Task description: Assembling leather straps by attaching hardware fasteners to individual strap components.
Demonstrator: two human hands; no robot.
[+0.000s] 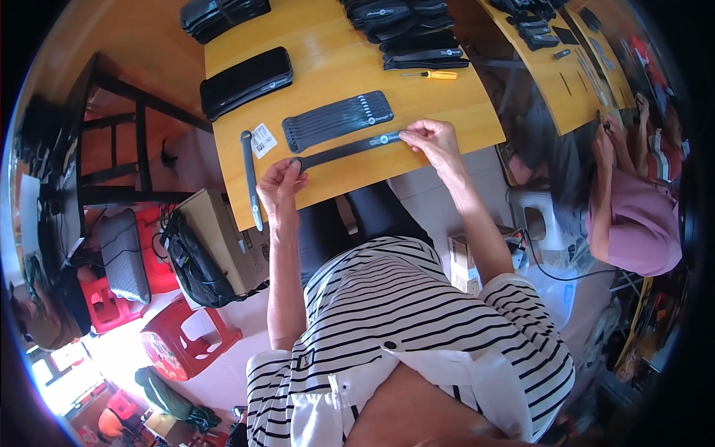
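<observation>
Between my two hands a flat black strap [350, 151] with a white printed mark is stretched out above the near edge of the yellow table [328, 67]. My left hand [281, 182] pinches its left end, and my right hand [433, 145] pinches the right end. Just beyond it lies a fanned row of similar black straps [335, 121], overlapping one another. A single loose strap [251, 179] lies lengthwise left of my left hand, beside a small white label [263, 140] with a printed code.
Farther back are a black stack [247, 80], more bundled straps [402, 22] and a yellow-handled screwdriver [439, 75]. Red stools [179, 339] and a cardboard box [223, 238] stand at left. On the right, a person in a pink top [637, 220] sits by another table [547, 67].
</observation>
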